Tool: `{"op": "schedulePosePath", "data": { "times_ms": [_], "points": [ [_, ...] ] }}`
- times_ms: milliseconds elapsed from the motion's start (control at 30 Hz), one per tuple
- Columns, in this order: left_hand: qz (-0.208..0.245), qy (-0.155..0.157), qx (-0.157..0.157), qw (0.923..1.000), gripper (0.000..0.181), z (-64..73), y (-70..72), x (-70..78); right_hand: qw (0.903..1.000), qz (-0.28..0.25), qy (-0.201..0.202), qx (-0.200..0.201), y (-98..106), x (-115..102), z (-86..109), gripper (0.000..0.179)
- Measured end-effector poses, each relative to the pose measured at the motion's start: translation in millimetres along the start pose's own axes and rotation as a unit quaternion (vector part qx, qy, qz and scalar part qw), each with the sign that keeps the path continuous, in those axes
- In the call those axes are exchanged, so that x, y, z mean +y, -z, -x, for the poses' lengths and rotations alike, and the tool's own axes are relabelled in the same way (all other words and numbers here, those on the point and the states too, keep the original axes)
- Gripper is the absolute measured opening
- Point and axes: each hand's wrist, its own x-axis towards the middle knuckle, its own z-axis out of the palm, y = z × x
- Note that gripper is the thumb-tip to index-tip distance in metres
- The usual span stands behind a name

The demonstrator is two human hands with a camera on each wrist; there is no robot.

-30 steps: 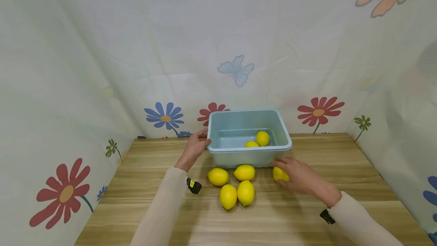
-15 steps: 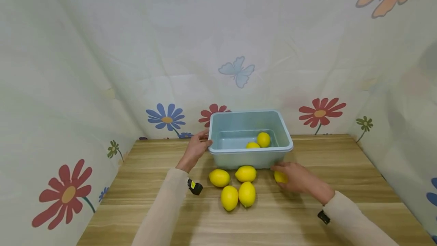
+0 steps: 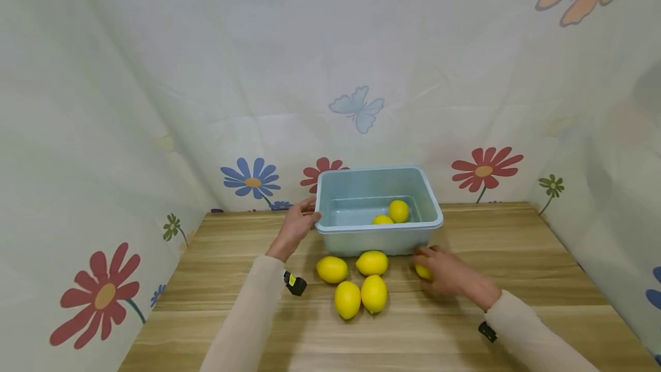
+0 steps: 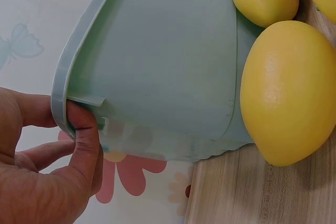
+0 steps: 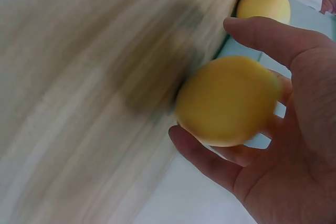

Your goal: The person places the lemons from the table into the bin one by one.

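Note:
A light blue plastic bin (image 3: 379, 240) stands on the table with two lemons in it, one of them a lemon (image 3: 399, 211) near its right side. My left hand (image 3: 295, 227) pinches the bin's left rim between thumb and fingers, plainly seen in the left wrist view. By the bin's front right corner, my right hand (image 3: 450, 273) has its fingers curved round another lemon (image 5: 226, 100). In the right wrist view the thumb lies along the upper side of that lemon, which sits low over the wood.
Several lemons lie in front of the bin, among them a front lemon (image 3: 348, 299) and a left lemon (image 3: 332, 269). Behind the wooden table (image 3: 392, 337) hangs a white curtain (image 3: 289, 62) printed with flowers and butterflies, which also closes in both sides.
My right hand has shifted slightly left and closer round its lemon, covering more of it. The left hand stays at the bin's rim, and the other lemons keep their places.

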Motion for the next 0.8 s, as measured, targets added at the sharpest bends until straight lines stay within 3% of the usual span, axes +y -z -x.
{"op": "schedulePosePath", "data": {
  "times_ms": [400, 800],
  "points": [
    [-0.008, -0.003, 0.005, 1.0000, 0.053, -0.6, -0.1, 0.0, 0.9981, 0.022, 0.043, 0.037, -9, 0, -3.0, 0.032],
    [-0.007, 0.003, 0.000, 1.0000, 0.052, -3.1, 0.0, -1.6, 0.9976, 0.019, 0.057, 0.035, -2, -11, -0.7, 0.030]
  ]
}}
